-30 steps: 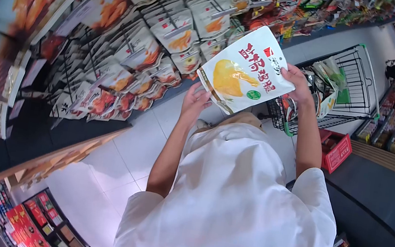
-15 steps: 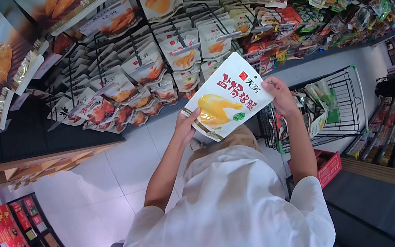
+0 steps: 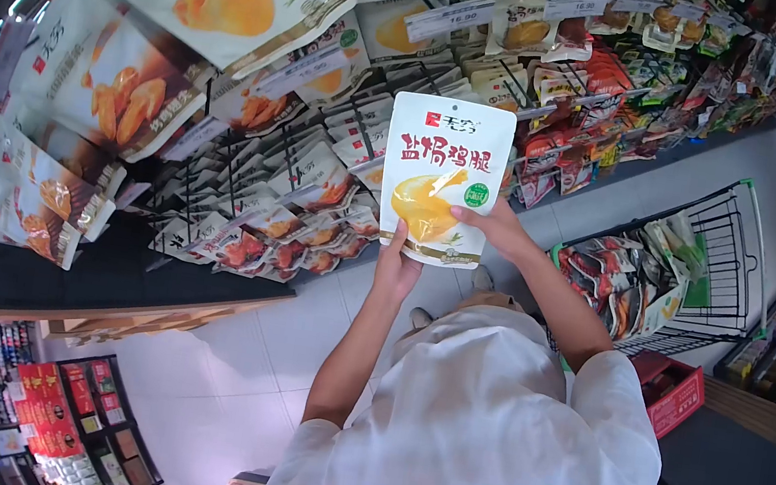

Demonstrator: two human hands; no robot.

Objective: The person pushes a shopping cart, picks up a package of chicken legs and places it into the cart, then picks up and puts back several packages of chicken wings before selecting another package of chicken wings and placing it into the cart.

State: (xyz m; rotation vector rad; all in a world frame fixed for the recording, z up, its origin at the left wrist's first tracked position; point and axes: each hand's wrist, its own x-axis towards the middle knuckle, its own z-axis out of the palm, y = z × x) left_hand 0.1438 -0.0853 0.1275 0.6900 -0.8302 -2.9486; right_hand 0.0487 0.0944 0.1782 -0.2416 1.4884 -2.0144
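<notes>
A white snack pouch [image 3: 444, 131] with red Chinese lettering, a yellow chicken leg picture and a green round mark is held upright in front of me. My left hand [image 3: 397, 271] grips its bottom left corner, thumb on the front. On the lower right edge, my right hand [image 3: 492, 226] is closed with its thumb over the picture. The fingers behind the pouch are hidden on both sides.
Hanging snack packets [image 3: 317, 183] fill the rack ahead and to the left, with price tags [image 3: 449, 20] sticking out. A shopping cart [image 3: 719, 254] holding several packets [image 3: 617, 275] stands at my right, near a red crate [image 3: 678, 402]. Wooden shelf edging [image 3: 164, 318] runs at left.
The pouch has gone from tilted to upright. My right hand has moved from its upper right corner down to the lower right edge. The view has shifted left.
</notes>
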